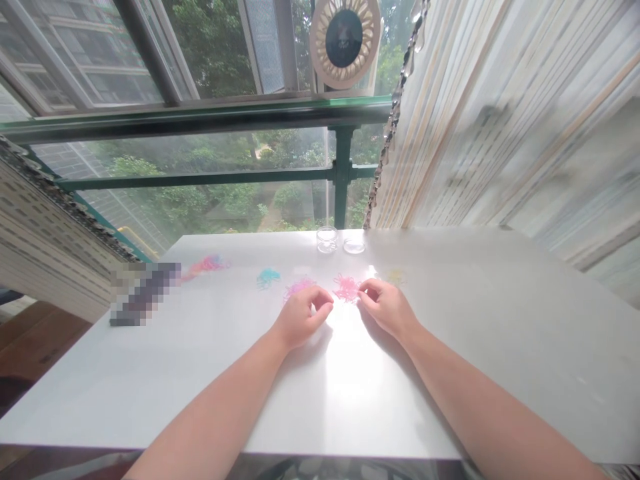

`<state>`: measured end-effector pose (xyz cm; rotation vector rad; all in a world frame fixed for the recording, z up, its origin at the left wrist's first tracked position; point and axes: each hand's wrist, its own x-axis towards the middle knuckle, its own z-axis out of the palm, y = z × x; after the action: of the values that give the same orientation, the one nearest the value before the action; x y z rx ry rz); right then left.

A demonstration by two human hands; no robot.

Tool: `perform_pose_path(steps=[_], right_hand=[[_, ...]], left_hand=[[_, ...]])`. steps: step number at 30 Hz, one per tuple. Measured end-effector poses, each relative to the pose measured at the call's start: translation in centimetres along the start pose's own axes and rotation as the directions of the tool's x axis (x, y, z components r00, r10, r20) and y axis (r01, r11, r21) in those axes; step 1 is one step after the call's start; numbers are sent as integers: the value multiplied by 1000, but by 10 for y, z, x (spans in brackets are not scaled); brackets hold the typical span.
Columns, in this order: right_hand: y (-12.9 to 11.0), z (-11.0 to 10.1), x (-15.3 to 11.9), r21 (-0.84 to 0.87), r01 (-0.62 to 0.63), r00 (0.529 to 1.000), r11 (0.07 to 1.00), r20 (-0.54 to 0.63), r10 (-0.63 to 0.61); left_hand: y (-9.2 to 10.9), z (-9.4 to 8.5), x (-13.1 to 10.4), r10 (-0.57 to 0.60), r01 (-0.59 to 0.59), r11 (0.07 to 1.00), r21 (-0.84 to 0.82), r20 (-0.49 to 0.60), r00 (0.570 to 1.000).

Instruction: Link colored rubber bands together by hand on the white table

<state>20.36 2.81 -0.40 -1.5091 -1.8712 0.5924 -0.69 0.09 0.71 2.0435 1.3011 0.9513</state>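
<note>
My left hand (306,315) hovers just left of a small pile of pink rubber bands (346,288), thumb and forefinger pinched together. Anything in that pinch is too small to make out. On the pile's right side is my right hand (389,308), also closed in a pinch, its fingertips at the edge of the pink bands. What it grips, if anything, does not show clearly. A purple-pink pile of bands (299,288) lies partly behind my left hand. Behind my right hand sits a yellow pile (396,276), and farther left a turquoise pile (269,277).
At the white table's (200,373) far edge stand a clear round jar (327,240) and a clear, shallow lid-like disc (355,246). A mixed-colour heap of bands (207,265) lies at the left, beside a blurred-out dark object (146,293). Curtains hang at both sides.
</note>
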Motion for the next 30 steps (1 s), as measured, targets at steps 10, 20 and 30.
perform_pose_path(steps=[10,20,30], right_hand=[[11,-8,-1,-79,-32,999,996,27,34],[12,-16,-1,15,-71,997,997,41,70],[-5,-8,-16,19,94,908,995,408,-94]], left_hand=[[-2,-5,1,-24,25,1000,19,-43,999],[-2,-5,1,-32,32,999,0,-49,998],[-4,-13,-2,-4,10,999,51,-108,994]])
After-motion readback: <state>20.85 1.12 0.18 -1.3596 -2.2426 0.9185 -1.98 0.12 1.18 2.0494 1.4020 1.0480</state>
